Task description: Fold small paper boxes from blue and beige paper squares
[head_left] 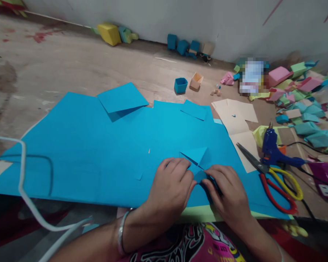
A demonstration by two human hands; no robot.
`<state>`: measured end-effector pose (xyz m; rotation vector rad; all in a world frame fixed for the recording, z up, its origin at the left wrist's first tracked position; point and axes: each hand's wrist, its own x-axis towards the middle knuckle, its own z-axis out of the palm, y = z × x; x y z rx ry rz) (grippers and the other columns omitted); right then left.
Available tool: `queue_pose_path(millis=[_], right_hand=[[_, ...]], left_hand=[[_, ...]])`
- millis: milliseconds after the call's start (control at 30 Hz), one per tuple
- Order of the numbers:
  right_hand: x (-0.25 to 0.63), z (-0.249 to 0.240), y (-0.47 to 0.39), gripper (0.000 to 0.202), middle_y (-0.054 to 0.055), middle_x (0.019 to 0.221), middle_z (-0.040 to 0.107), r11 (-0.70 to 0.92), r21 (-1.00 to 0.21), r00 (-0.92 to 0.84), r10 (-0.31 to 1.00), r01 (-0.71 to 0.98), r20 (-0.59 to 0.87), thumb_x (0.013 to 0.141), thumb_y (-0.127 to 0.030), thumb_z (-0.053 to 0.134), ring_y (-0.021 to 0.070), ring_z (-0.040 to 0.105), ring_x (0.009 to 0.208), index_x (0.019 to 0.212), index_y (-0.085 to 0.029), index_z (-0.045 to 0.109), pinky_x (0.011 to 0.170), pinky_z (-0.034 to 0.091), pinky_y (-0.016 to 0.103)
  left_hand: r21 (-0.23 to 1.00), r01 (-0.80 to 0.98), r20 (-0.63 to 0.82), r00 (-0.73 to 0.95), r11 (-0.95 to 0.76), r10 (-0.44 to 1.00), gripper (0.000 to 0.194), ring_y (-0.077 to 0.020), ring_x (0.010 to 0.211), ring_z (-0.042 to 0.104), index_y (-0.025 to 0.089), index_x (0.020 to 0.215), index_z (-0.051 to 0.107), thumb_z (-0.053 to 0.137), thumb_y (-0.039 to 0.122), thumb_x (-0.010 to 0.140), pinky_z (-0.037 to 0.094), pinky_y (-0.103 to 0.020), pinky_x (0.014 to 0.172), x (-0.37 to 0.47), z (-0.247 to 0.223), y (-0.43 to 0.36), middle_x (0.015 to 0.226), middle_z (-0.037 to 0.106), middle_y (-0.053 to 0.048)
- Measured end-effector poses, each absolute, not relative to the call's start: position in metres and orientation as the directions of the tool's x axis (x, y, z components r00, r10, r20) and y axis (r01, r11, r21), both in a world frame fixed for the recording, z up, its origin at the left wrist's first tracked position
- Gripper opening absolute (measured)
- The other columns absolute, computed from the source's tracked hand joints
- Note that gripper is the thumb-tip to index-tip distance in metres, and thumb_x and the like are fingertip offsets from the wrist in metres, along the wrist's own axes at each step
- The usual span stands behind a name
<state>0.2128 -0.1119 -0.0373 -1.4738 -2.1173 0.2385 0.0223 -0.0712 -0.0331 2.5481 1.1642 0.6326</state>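
Observation:
Both hands meet over a small folded piece of blue paper [199, 175], low and right of the middle. My left hand [172, 183] has its fingers curled, pinching the paper's left edge. On the other side my right hand [227, 189] pinches the right edge between thumb and fingers. Just beyond them a triangular blue paper flap [197, 154] stands up. All this rests over a large blue paper sheet [79, 145]. Scissors [265, 169] with one red and one yellow handle lie to the right of my right hand.
A blue glue gun [273, 145] lies beyond the scissors, near cream paper [235, 116]. Small paper boxes [180, 85] stand farther back. Many coloured folded papers [303, 109] are heaped at right. Loose blue paper [123, 98] lies at the back; a white cable [22, 171] crosses at left.

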Motion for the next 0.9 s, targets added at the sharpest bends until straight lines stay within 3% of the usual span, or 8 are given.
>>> queue_pose_path(millis=[233, 500, 700, 900], right_hand=[[0.21, -0.0347, -0.1079, 0.014, 0.01, 0.098, 0.058, 0.39, -0.446, -0.269, 0.912, 0.806, 0.311, 0.089, -0.007, 0.055, 0.0207, 0.052, 0.092, 0.099, -0.016, 0.059, 0.078, 0.045, 0.036], [0.2121, -0.0377, -0.1125, 0.017, 0.013, 0.103, 0.057, 0.401, -0.379, -0.293, 0.904, 0.834, 0.311, 0.089, -0.012, 0.057, 0.023, 0.052, 0.094, 0.105, -0.013, 0.062, 0.078, 0.045, 0.039], [0.2138, -0.0387, -0.1172, 0.025, 0.013, 0.107, 0.057, 0.412, -0.338, -0.308, 0.896, 0.846, 0.321, 0.089, -0.009, 0.05, 0.022, 0.049, 0.09, 0.107, -0.018, 0.066, 0.073, 0.045, 0.037], [0.2132, -0.0384, -0.1165, 0.027, 0.012, 0.104, 0.06, 0.404, -0.358, -0.294, 0.9, 0.842, 0.322, 0.092, -0.011, 0.048, 0.021, 0.051, 0.089, 0.106, -0.019, 0.07, 0.073, 0.046, 0.036]], left_hand=[[0.37, 0.677, 0.227, 0.598, -0.636, 0.768, 0.016, -0.0263, 0.099, 0.059, 0.017, 0.083, 0.059, 0.055, 0.029, 0.092, 0.047, -0.045, 0.084, 0.0231, -0.0302, -0.069, 0.106, 0.066, -0.008], [0.349, 0.689, 0.225, 0.596, -0.635, 0.771, 0.015, -0.0267, 0.097, 0.059, 0.017, 0.081, 0.059, 0.058, 0.029, 0.09, 0.047, -0.044, 0.081, 0.0245, -0.0305, -0.0688, 0.104, 0.066, -0.008], [0.328, 0.703, 0.223, 0.591, -0.631, 0.775, 0.016, -0.0259, 0.097, 0.057, 0.017, 0.081, 0.06, 0.055, 0.028, 0.092, 0.046, -0.043, 0.081, 0.0262, -0.028, -0.0682, 0.103, 0.065, -0.008], [0.349, 0.682, 0.232, 0.602, -0.643, 0.764, 0.014, -0.0267, 0.099, 0.058, 0.017, 0.084, 0.063, 0.056, 0.028, 0.091, 0.047, -0.044, 0.082, 0.0231, -0.0301, -0.0682, 0.109, 0.065, -0.009]])
